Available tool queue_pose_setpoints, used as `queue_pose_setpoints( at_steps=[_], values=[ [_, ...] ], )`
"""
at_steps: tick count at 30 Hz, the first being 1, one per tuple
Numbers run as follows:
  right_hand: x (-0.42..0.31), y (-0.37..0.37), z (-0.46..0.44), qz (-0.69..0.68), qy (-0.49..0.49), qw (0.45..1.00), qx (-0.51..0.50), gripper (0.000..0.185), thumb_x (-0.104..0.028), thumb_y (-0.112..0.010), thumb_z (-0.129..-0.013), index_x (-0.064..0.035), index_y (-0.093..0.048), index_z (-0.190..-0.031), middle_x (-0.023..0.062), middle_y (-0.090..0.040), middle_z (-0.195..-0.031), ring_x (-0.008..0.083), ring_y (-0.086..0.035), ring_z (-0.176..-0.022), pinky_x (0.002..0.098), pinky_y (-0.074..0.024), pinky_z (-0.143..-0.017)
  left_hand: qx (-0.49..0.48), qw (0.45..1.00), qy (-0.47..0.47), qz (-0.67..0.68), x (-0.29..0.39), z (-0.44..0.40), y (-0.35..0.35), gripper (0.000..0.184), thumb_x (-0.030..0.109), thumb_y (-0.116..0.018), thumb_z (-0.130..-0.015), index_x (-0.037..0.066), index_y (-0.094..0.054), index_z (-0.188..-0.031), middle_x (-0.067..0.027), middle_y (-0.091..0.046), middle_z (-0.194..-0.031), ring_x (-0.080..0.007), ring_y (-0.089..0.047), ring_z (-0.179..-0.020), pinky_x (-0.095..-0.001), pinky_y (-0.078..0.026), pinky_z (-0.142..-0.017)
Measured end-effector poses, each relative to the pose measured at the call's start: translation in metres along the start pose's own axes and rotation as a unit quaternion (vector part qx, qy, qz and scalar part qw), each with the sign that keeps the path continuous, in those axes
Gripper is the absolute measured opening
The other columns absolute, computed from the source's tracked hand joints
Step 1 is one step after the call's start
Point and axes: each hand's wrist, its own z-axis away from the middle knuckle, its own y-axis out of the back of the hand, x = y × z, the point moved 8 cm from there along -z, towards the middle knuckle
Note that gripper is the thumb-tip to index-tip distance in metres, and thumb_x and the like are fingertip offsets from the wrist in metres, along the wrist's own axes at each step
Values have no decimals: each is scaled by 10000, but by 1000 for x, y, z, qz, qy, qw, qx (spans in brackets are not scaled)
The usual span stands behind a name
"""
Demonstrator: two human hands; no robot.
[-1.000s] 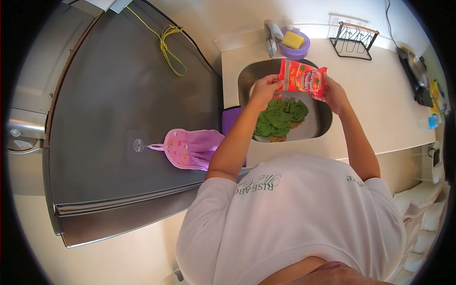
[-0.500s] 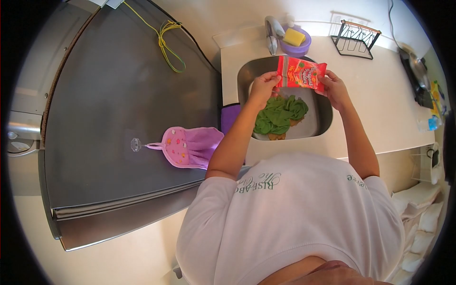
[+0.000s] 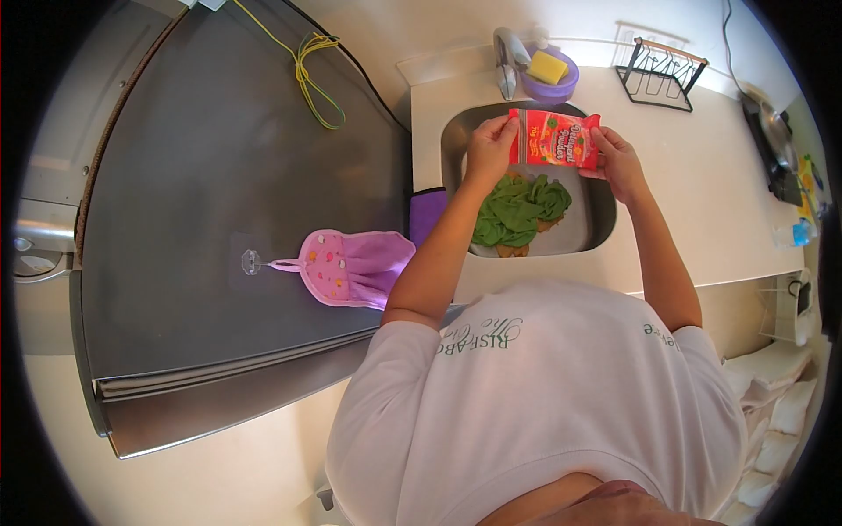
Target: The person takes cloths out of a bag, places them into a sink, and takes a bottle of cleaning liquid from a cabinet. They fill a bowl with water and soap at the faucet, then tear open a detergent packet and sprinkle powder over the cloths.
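Observation:
A red detergent powder packet (image 3: 554,138) is stretched between my two hands above the sink (image 3: 601,210). My left hand (image 3: 491,151) pinches its left end, and my right hand (image 3: 618,160) grips its right end. Under the packet, a bunched green cloth (image 3: 517,213) lies in the sink, with something brown (image 3: 513,251) showing at its lower edge. Part of the sink floor is hidden by the packet and my hands.
Behind the sink are a faucet (image 3: 506,66) and a purple bowl (image 3: 554,89) with a yellow sponge (image 3: 547,67). A black rack (image 3: 660,77) stands at the back right. A pink towel (image 3: 346,267) hangs left on a dark fridge (image 3: 202,193).
My left hand has shifted slightly up along the packet's left end, and the fingers of my right hand now lie further over its right end. The packet stays above the sink.

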Motion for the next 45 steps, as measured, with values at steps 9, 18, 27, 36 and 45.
queue_pose_setpoints(
  at_steps=[9, 18, 27, 36, 45],
  values=[
    [-3, -7, 5, -16, 3, 1000, 5, 345, -295, -550, -937, -76, -544, -1204, 55, -644, -1010, 166, -666, -820, 324, -581, -687, 55, 958, 174, 222, -18, 9, 1, 253, 279, -537, -948, 54, -630, -881, -4, -628, -788, -72, -566, -693, -235, -448, -640],
    [0, -7, -1, -87, -10, 995, -51, 290, -241, -531, -948, -81, -536, -1190, 42, -634, -1022, 143, -648, -873, 328, -571, -722, 41, 926, 233, 295, -24, 10, 2, 159, 192, -593, -901, 93, -592, -1026, -4, -640, -888, -110, -605, -736, -282, -498, -663],
    [6, -2, -3, -83, -15, 995, -48, 145, -164, -533, -937, -109, -551, -1069, 43, -630, -1024, 146, -640, -878, 343, -553, -774, 55, 926, 254, 275, -6, 13, 3, 113, 204, -577, -906, 117, -596, -976, 11, -634, -845, -98, -613, -731, -267, -503, -588],
    [10, -11, 4, -182, -111, 972, -98, 463, -446, -449, -938, -64, -473, -1199, 145, -595, -1121, 269, -635, -930, 401, -546, -802, -8, 959, 192, 210, 19, 5, -8, 172, 202, -567, -916, 63, -596, -1012, 1, -610, -900, -89, -568, -811, -262, -466, -709],
    [84, -61, 25, -421, -302, 743, -423, 798, -635, -396, -885, 36, -402, -1317, 260, -484, -1294, 327, -603, -1041, 354, -550, -835, -222, 974, 41, 0, 37, -10, -58, 172, 166, -567, -886, 6, -630, -904, -25, -610, -811, -116, -548, -755, -274, -449, -709]
  ],
)
